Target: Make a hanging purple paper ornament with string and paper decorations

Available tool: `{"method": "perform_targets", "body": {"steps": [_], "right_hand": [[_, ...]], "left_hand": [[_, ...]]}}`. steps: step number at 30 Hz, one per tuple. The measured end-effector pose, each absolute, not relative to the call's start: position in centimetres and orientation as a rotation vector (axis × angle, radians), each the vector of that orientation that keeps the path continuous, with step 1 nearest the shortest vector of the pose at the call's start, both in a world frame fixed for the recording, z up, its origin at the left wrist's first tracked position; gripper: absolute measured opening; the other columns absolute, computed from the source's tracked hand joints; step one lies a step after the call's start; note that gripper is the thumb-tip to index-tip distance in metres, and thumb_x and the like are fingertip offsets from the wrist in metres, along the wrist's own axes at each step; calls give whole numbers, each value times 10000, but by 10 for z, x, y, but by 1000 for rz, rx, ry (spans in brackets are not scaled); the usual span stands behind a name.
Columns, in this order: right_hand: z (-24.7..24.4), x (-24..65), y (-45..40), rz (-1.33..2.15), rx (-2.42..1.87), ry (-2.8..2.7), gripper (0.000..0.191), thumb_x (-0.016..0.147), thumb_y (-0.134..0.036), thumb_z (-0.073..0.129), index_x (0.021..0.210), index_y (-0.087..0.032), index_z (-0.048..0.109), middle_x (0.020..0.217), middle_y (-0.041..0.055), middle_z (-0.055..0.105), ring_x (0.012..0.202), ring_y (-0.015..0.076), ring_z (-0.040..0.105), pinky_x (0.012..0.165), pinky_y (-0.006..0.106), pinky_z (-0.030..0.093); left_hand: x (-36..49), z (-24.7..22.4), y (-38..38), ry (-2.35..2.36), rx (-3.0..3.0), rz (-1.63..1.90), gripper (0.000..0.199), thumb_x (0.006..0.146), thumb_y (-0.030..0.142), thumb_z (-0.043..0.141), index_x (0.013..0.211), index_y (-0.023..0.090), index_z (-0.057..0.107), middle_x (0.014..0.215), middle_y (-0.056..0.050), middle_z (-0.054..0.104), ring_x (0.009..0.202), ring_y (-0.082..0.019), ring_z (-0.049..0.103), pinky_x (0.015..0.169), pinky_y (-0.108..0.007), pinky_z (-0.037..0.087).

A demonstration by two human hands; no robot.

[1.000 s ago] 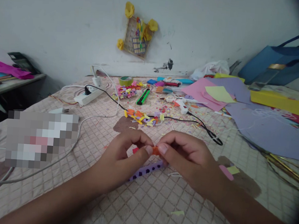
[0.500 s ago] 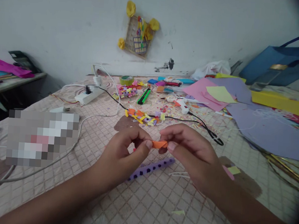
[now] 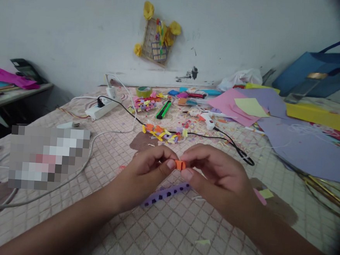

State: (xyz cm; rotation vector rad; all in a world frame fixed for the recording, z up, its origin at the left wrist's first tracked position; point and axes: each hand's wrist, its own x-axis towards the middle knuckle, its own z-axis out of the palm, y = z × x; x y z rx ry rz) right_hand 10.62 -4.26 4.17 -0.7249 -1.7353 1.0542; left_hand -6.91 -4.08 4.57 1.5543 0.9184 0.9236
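Observation:
A small folded piece of orange paper [image 3: 180, 165] is pinched between my two hands above the table. My left hand [image 3: 143, 176] grips its left end between thumb and fingers. On the other side, my right hand [image 3: 213, 177] closes thumb and fingertips on the right end. Below them lies a purple paper strip [image 3: 168, 194] with a row of black dots, partly hidden by both hands. Just beyond my hands sits a cluster of orange, yellow and purple paper pieces [image 3: 160, 133].
A green cutter [image 3: 163, 109], a tape roll [image 3: 144, 91] and a glue gun [image 3: 208, 122] lie farther back among paper scraps. Coloured sheets [image 3: 308, 149] cover the right side. A white power strip [image 3: 101, 110] and cables occupy the left.
My hands have drawn closer together. The orange paper, twisted and longer before, now shows as a shorter folded shape, and my right thumb has shifted slightly left and down.

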Motion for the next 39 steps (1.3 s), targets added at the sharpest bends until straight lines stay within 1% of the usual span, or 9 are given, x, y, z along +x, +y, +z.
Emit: {"method": "perform_targets", "body": {"steps": [5, 12, 22, 28, 31, 35, 39], "right_hand": [[43, 106, -39, 976, -676, -1815, 123, 809, -150, 614, 887, -244, 617, 818, -3, 604, 779, 139, 589, 708, 302, 496], [45, 107, -39, 960, -624, -1848, 146, 828, -151, 595, 922, -254, 639, 845, 5, 631, 793, 140, 602, 721, 312, 503], [48, 108, -39, 993, -598, -1857, 141, 824, -150, 598, 885, -257, 666, 830, 1, 635, 762, 133, 609, 689, 295, 497], [47, 109, -38, 1014, -572, -1876, 168, 821, -133, 605, 925, -248, 669, 825, 2, 625, 782, 130, 605, 709, 296, 495], [47, 110, -38, 1024, -537, -1874, 183, 829, -129, 587, 946, -244, 668, 832, 7, 623, 784, 131, 604, 703, 296, 497], [47, 110, -39, 998, -524, -1877, 186, 827, -113, 579, 923, -244, 670, 808, 0, 624, 747, 122, 603, 673, 279, 495], [49, 111, -40, 982, -544, -1917, 174, 835, -106, 571, 920, -227, 663, 814, -2, 626, 757, 110, 601, 682, 264, 491]], "left_hand": [[-69, 42, -40, 855, 1431, 885, 175, 832, 346, 579, 790, 176, 584, 745, 2, 540, 684, -113, 487, 624, -238, 412], [-69, 42, -40, 834, 1333, 838, 122, 795, 301, 625, 758, 189, 592, 698, 22, 507, 637, -102, 456, 589, -220, 394], [-70, 41, -39, 782, 1279, 798, 116, 778, 270, 646, 738, 176, 591, 682, 30, 503, 617, -84, 436, 565, -202, 350], [-70, 44, -39, 762, 1258, 795, 136, 769, 278, 654, 745, 165, 582, 672, 31, 494, 602, -80, 420, 549, -201, 321], [-70, 44, -40, 752, 1228, 775, 142, 770, 272, 654, 747, 160, 570, 675, 31, 500, 589, -74, 422, 545, -198, 319], [-72, 43, -40, 733, 1232, 756, 161, 763, 276, 664, 743, 153, 561, 692, 29, 511, 593, -69, 424, 552, -193, 323], [-73, 43, -38, 727, 1285, 753, 148, 774, 268, 653, 740, 154, 566, 702, 25, 521, 608, -73, 441, 564, -197, 342]]}}
